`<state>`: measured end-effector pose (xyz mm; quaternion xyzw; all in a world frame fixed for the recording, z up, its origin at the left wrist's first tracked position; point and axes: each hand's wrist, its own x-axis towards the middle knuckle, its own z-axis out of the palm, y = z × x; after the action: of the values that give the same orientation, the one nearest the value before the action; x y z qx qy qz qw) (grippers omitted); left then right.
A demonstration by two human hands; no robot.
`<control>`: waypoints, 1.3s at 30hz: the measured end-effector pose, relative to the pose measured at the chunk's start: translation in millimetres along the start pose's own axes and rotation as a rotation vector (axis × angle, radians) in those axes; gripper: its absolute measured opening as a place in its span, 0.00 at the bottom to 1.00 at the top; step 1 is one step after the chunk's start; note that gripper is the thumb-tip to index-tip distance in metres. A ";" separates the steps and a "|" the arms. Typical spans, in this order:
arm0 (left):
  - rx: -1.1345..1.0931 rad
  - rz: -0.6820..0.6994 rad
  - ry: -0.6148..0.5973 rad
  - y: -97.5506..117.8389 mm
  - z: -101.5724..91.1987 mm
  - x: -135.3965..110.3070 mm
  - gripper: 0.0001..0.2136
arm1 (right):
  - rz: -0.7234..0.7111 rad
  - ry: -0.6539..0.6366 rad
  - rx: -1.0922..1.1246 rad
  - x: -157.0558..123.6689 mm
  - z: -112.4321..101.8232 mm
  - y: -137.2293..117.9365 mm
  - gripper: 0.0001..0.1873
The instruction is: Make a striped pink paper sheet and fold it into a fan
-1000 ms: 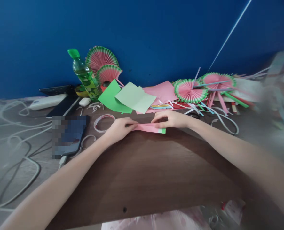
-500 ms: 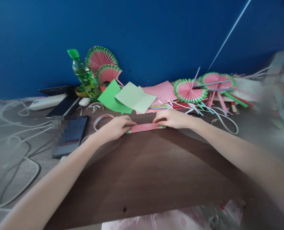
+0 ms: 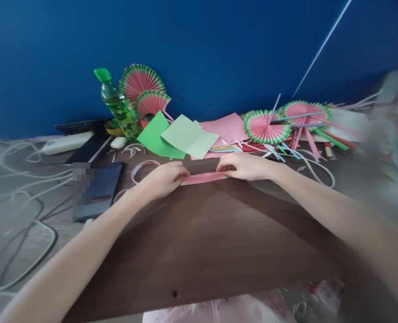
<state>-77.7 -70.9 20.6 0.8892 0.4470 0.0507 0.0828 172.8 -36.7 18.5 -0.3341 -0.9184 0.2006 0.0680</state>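
Note:
A narrow folded strip of pink paper (image 3: 203, 178) with green ends lies on the dark wooden table (image 3: 202, 242). My left hand (image 3: 162, 179) pinches its left end with the fingers curled. The strip's right end sits under the closed fingers of my right hand (image 3: 242, 166). Both hands press the strip down against the tabletop.
Behind the hands lie green and pink paper sheets (image 3: 185, 134), pink-and-green paper fans (image 3: 266, 126), paper strips and a green bottle (image 3: 118, 105). A phone (image 3: 100, 188), a tape roll (image 3: 145, 169) and white cables (image 3: 20, 197) sit to the left. The blue wall stands behind.
The pink strip has been folded narrower and now lies flatter. Both hands have shifted slightly away from me along with it.

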 end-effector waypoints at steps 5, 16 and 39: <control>0.081 0.003 -0.002 0.0 1.0 0.4 0.11 | -0.013 0.010 -0.099 0.1 2.5 -1.8 0.10; 0.251 0.033 0.046 2.9 5.5 -0.2 0.10 | -0.130 0.040 -0.305 1.5 9.5 -2.0 0.11; 0.353 -0.049 0.086 18.2 7.1 -8.0 0.11 | -0.092 0.032 -0.398 -0.8 10.5 -3.4 0.16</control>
<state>-66.9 -88.7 17.0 0.8758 0.4737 0.0072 -0.0924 168.6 -43.0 10.3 -0.3018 -0.9530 0.0066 0.0242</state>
